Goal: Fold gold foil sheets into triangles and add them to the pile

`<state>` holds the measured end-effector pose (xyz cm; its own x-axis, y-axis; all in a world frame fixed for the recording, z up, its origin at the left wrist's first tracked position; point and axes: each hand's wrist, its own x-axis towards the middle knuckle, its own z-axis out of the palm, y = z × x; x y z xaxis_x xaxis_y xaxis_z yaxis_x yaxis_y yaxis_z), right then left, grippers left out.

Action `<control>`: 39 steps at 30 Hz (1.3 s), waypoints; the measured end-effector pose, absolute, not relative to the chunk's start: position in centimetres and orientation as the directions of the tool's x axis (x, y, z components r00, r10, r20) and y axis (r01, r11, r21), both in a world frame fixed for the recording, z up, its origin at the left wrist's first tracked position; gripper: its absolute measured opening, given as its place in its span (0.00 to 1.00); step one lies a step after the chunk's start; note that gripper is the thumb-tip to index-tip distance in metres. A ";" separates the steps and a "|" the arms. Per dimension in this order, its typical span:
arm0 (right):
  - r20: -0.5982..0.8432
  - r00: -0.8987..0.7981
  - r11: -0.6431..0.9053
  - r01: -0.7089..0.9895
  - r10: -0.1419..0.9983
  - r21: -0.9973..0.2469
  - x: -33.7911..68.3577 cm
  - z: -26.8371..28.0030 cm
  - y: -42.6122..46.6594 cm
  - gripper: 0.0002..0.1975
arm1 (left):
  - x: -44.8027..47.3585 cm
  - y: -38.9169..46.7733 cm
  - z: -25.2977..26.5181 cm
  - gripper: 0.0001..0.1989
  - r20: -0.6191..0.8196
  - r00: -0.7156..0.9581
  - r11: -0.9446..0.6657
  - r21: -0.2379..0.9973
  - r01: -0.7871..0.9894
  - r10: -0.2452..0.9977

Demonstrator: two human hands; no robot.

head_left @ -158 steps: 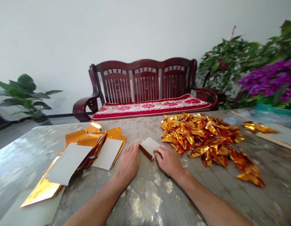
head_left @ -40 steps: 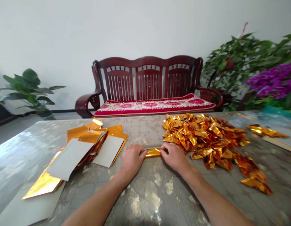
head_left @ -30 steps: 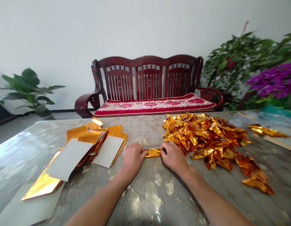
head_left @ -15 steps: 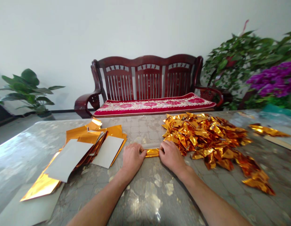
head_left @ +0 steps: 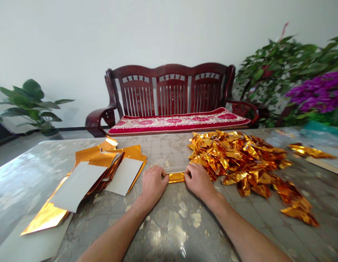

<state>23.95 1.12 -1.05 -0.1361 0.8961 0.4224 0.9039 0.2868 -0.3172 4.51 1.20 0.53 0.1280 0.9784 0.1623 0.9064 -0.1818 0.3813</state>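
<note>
A folded strip of gold foil paper (head_left: 176,177) stretches between my two hands, just over the table. My left hand (head_left: 154,183) is closed on its left end, thumb toward the middle. The right end is pinched by my right hand (head_left: 199,182), fingers curled over it. Both ends of the strip are hidden under my fingers. To the left lies a loose stack of gold foil sheets (head_left: 96,156), some with the grey back (head_left: 78,185) up. Beyond my right hand spreads a heap of folded gold foil pieces (head_left: 234,153) with pointed ends.
The table (head_left: 169,222) has a glossy patterned cover. At the right edge are plastic wrap (head_left: 285,135), one more folded gold piece (head_left: 312,150) and a pale board (head_left: 326,165). Behind the table stands a dark wooden bench (head_left: 171,92), with potted plants (head_left: 35,103) at the sides.
Almost nothing differs. Both hands keep their grip on the foil strip in the same place; the view has shifted very slightly.
</note>
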 end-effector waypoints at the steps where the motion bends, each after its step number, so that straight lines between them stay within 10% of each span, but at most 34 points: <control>1: 0.422 -0.135 0.286 0.903 0.897 -0.320 24.0 -1.0 1.1 0.09 | 4.5 1.2 0.5 0.06 0.159 0.126 -0.179 0.385 0.905 0.979; 39: 0.381 -0.160 0.267 0.932 0.911 -0.247 23.7 -0.8 1.0 0.07 | 4.1 1.2 0.3 0.09 0.194 0.094 -0.157 0.341 0.927 0.977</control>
<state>23.71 0.95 -0.85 -0.1598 0.9108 0.3806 0.9316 0.2667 -0.2469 4.08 1.20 0.31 0.0935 0.9765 0.1941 0.9270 -0.1565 0.3408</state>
